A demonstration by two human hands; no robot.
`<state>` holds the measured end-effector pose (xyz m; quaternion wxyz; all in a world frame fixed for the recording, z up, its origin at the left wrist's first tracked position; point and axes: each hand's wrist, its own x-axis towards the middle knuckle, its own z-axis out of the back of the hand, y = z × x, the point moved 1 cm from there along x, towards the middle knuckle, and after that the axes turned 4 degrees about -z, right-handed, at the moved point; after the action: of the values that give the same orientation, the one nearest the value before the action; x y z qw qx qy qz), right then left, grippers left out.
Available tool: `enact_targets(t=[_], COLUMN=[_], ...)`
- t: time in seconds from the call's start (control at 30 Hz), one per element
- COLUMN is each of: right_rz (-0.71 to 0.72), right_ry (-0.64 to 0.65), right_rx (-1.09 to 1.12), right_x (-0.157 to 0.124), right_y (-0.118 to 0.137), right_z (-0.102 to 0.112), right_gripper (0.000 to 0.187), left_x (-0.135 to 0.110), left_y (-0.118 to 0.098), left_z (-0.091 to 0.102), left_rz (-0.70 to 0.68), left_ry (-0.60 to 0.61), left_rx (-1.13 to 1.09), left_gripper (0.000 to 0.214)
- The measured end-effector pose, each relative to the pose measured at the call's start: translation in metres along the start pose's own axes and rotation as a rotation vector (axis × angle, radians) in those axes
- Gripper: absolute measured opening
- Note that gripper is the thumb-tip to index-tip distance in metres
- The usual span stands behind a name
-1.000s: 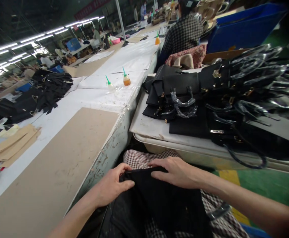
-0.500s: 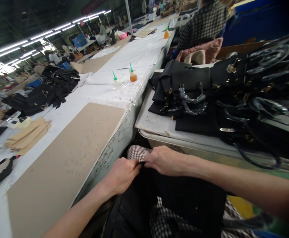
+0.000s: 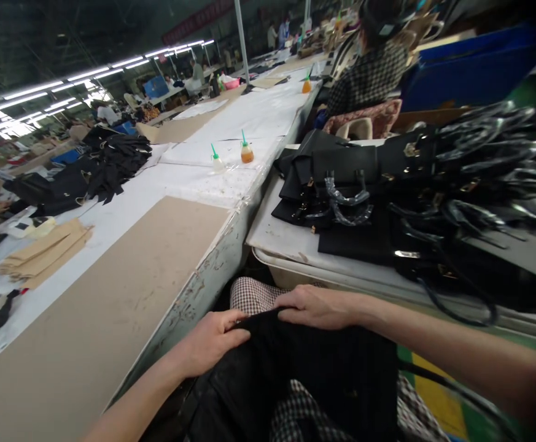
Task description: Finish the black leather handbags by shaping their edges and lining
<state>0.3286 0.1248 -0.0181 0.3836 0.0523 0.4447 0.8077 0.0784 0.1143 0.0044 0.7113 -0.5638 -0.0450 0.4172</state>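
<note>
A black bag (image 3: pixel 314 374) lies on my lap over checked trousers (image 3: pixel 252 295). My left hand (image 3: pixel 210 341) grips its upper left edge, fingers curled over the black material. My right hand (image 3: pixel 319 306) rests on the top edge just to the right, fingers bent and pressed onto it. The two hands are a short way apart along that edge. The bag's lower part runs out of view below.
A long worktable (image 3: pixel 203 184) with a tan board (image 3: pixel 111 294) lies to my left, with two glue bottles (image 3: pixel 246 151). A side table (image 3: pixel 290 242) ahead carries a heap of black handbags (image 3: pixel 433 190). A seated person in a checked top (image 3: pixel 369 77) is further back.
My hands, pinched close together half a second ago, have moved slightly apart along the bag's top edge. The view has shifted a little.
</note>
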Motion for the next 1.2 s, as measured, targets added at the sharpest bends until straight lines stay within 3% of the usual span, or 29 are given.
enact_targets(t=[0.17, 0.4, 0.53, 0.7, 0.93, 1.1, 1.2], right_rz=[-0.024, 0.095, 0.152, 0.093, 0.096, 0.028, -0.082], right_ry=[-0.005, 0.086, 0.083, 0.095, 0.096, 0.015, -0.024], right_rx=[-0.079, -0.023, 0.022, 0.136, 0.165, 0.039, 0.021], right_x=[0.000, 0.015, 0.022, 0.022, 0.022, 0.008, -0.010], right_y=[-0.001, 0.007, 0.005, -0.005, -0.019, -0.016, -0.015], right_z=[0.003, 0.011, 0.010, 0.006, 0.004, 0.009, 0.009], right_gripper=[0.027, 0.036, 0.029, 0.024, 0.026, 0.024, 0.020], left_x=[-0.001, 0.004, 0.008, -0.003, -0.056, -0.080, -0.087], left_y=[0.001, -0.016, -0.016, -0.008, -0.019, -0.004, 0.010], left_z=[-0.003, -0.007, -0.010, -0.008, -0.010, -0.040, -0.059], left_rz=[0.070, 0.057, 0.045, 0.093, 0.178, 0.187, 0.083], left_ry=[-0.002, 0.053, 0.081, 0.121, -0.129, -0.405, -0.606], left_rx=[0.005, 0.021, -0.074, -0.154, 0.232, 0.338, 0.508], left_gripper=[0.031, 0.035, 0.032, 0.030, 0.035, 0.034, 0.033])
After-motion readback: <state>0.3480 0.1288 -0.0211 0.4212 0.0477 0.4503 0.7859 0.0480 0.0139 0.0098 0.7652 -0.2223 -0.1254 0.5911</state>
